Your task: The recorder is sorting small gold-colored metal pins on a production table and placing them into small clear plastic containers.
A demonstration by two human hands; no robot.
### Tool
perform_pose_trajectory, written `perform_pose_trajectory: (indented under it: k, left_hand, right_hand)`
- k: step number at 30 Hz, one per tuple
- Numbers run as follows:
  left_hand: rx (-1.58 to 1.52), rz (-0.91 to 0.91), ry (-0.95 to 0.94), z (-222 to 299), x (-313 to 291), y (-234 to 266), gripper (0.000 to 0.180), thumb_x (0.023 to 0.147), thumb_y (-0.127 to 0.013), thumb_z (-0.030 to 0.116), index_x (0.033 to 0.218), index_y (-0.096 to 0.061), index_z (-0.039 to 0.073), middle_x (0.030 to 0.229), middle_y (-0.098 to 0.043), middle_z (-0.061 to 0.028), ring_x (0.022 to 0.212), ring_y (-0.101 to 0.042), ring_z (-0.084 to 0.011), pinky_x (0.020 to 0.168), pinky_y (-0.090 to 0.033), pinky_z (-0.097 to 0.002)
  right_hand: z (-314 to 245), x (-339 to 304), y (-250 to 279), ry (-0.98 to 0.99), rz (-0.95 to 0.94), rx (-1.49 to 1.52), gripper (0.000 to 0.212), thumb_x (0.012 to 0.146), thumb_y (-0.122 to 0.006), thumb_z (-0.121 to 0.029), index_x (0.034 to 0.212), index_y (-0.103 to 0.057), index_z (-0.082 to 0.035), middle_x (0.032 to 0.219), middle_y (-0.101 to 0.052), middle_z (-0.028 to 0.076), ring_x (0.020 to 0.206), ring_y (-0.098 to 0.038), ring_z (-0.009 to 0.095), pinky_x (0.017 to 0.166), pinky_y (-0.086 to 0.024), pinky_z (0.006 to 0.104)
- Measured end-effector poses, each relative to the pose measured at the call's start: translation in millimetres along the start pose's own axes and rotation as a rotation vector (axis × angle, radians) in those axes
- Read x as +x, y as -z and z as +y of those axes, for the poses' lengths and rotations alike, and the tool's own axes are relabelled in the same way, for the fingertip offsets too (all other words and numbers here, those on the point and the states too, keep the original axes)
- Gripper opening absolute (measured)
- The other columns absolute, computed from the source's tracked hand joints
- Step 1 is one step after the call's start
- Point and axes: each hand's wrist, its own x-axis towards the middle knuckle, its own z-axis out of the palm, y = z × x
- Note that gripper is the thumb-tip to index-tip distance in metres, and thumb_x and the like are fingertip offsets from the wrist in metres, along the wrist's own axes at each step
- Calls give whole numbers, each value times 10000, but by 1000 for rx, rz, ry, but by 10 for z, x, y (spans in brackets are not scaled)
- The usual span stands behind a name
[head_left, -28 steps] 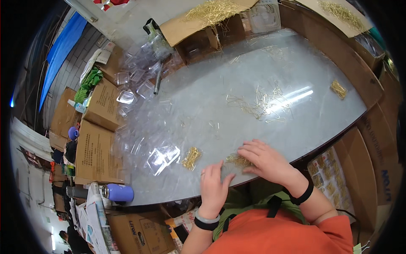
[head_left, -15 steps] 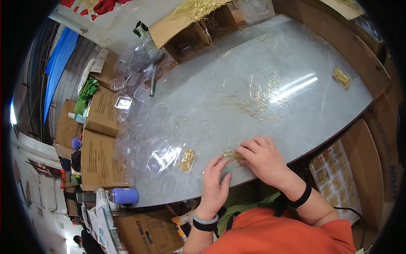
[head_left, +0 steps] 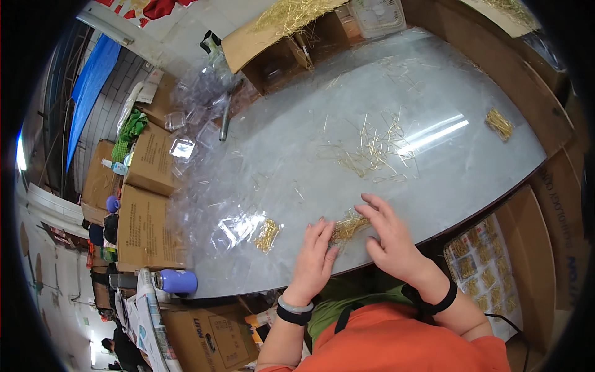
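Note:
A small bundle of gold wire hooks (head_left: 348,228) lies on the grey table near its front edge, between my two hands. My left hand (head_left: 313,260) rests at the bundle's left end, fingers stretched out and fingertips against the wires. On the other side, my right hand (head_left: 394,243) is open, thumb and fingers apart, its fingertips by the bundle's right end. A second bundle of hooks (head_left: 267,235) sits to the left of my left hand. Loose hooks (head_left: 375,149) are scattered farther back, and another bundle (head_left: 498,124) lies at the far right.
Clear plastic boxes (head_left: 181,149) are heaped along the left side, near a metal rod (head_left: 224,118). A purple bottle (head_left: 178,281) stands at the left front corner. Cardboard boxes (head_left: 149,226) flank the table. Packed hooks (head_left: 483,263) lie in a carton at lower right.
My right hand has lifted off the bundle, and its fingers have spread. My left hand has shifted slightly onto the bundle's left end. The wires now lie more in line.

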Motion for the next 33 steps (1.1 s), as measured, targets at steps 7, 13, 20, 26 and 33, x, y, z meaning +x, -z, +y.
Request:
perform_pose_trajectory:
  k: [7,13,20,26,33]
  left_hand:
    - [54,61,-48,92,90,7,664,901,-730,134,1472,-438,-35,1481,-458,-246,1389,-433,-440,1155,-381,-476]
    - [-49,142,-46,-17,-17,-12,557,914,-726,128,1411,-517,-11,1411,-520,-235,1318,-514,-432,1084,-452,-455]
    - [-92,158,9,14,-15,-20,587,908,-728,124,1438,-505,8,1417,-528,-243,1277,-547,-437,1045,-484,-462]
    - [-18,229,-103,-117,-40,-85,634,906,-717,107,1461,-442,-31,1423,-525,-251,1309,-505,-448,1090,-442,-486]
    - [-56,256,-128,-135,-49,-154,648,879,-739,95,1443,-449,-38,1375,-540,-259,1305,-491,-451,1107,-420,-496]
  right_hand:
    - [-27,92,-114,89,-215,91,748,776,-543,127,1498,-382,21,1584,-304,293,1422,-397,483,1179,-358,484]
    - [10,212,146,196,-340,-194,718,796,-734,-11,1467,-482,-58,1463,-511,224,1385,-457,429,1149,-375,485]
    - [97,224,-13,71,-244,-209,490,901,-727,-135,1368,-591,-72,1349,-606,199,1292,-542,385,1090,-426,471]
    - [52,87,-492,59,87,-234,404,1054,-531,-153,1412,-496,31,1477,-480,275,1358,-480,430,1140,-399,467]
    - [30,260,-470,105,-26,-130,454,1023,-597,-195,1422,-516,6,1441,-519,257,1352,-480,415,1150,-378,460]
